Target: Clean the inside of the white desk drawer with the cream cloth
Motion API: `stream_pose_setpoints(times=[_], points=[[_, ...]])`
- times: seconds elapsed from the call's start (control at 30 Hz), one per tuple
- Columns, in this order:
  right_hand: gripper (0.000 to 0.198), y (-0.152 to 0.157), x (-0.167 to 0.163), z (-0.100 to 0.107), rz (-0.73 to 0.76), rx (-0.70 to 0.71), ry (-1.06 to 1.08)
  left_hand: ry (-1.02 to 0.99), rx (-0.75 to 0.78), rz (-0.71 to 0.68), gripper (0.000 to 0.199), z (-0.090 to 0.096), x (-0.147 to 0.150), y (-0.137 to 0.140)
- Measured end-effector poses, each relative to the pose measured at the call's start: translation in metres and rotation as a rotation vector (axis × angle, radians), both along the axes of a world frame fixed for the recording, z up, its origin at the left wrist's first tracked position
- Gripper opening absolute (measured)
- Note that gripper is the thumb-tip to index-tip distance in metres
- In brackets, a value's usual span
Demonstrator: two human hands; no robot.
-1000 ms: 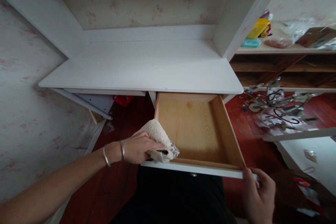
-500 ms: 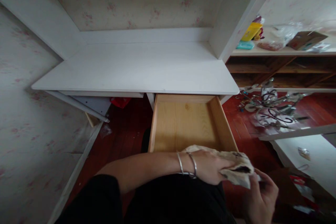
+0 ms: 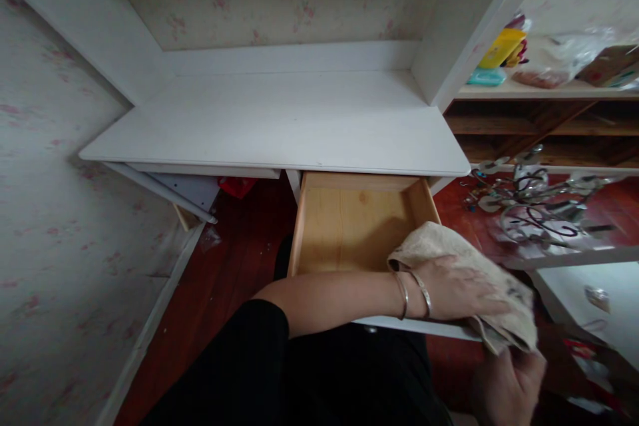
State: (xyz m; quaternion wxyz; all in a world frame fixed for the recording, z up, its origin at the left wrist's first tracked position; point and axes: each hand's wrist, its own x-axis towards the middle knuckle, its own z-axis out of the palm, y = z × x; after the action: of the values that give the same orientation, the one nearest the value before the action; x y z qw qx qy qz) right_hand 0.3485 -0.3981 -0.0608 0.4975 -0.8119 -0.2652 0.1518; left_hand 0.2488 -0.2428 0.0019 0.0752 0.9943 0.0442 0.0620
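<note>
A beige cloth (image 3: 439, 243) with a dark mark lies over the right front corner of the pulled-out wooden drawer (image 3: 339, 226). My left hand (image 3: 459, 289), with two silver bangles at the wrist, rests flat on top of the cloth, fingers stretched out toward the right. At the cloth's lower right end, my right hand (image 3: 514, 379) pinches its edge; this hand is partly blurred. The drawer's bare wood bottom shows, and its white front (image 3: 424, 327) is partly hidden by my left arm and the cloth.
Above the drawer is a white desk top (image 3: 279, 120). To the right, a chandelier (image 3: 539, 203) with curled arms lies on the red floor, below a shelf unit (image 3: 494, 125) with bags and a box on top. A white panel (image 3: 604, 299) stands at far right.
The bunched cloth has spread out and now covers the drawer's right front corner. My left hand has moved right and flattened on it. The view has shifted slightly.
</note>
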Motion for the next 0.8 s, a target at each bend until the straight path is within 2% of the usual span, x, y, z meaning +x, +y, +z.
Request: stream_pose_setpoints(times=[0.1,0.2,0.3,0.4,0.47,0.53,0.67,0.8], points=[[0.042,-0.001,0.003,0.002,-0.011,0.021,0.063,0.049,-0.030,0.015,0.052,-0.028,0.006,0.009],[0.043,-0.001,0.002,0.005,0.016,0.037,0.088,-0.029,-0.047,0.051,0.045,-0.042,0.013,0.028],[0.043,0.000,0.000,0.005,-0.005,0.056,0.116,-0.052,-0.002,0.107,0.042,-0.045,0.022,0.061],[0.042,-0.001,-0.001,0.000,-0.008,0.113,0.135,0.004,0.066,0.275,0.042,-0.046,0.032,0.099],[0.041,-0.002,0.000,-0.004,-0.006,0.125,0.125,0.059,0.072,0.363,0.044,-0.045,0.039,0.120],[0.041,-0.004,0.002,-0.008,-0.010,0.098,0.107,0.092,0.048,0.381,0.045,-0.044,0.045,0.132],[0.042,-0.006,0.004,-0.006,0.008,0.051,0.082,0.135,-0.029,0.325,0.048,-0.043,0.049,0.131],[0.040,-0.003,0.005,-0.003,0.028,0.002,-0.058,0.171,-0.162,0.198,0.054,-0.032,0.043,0.105]])
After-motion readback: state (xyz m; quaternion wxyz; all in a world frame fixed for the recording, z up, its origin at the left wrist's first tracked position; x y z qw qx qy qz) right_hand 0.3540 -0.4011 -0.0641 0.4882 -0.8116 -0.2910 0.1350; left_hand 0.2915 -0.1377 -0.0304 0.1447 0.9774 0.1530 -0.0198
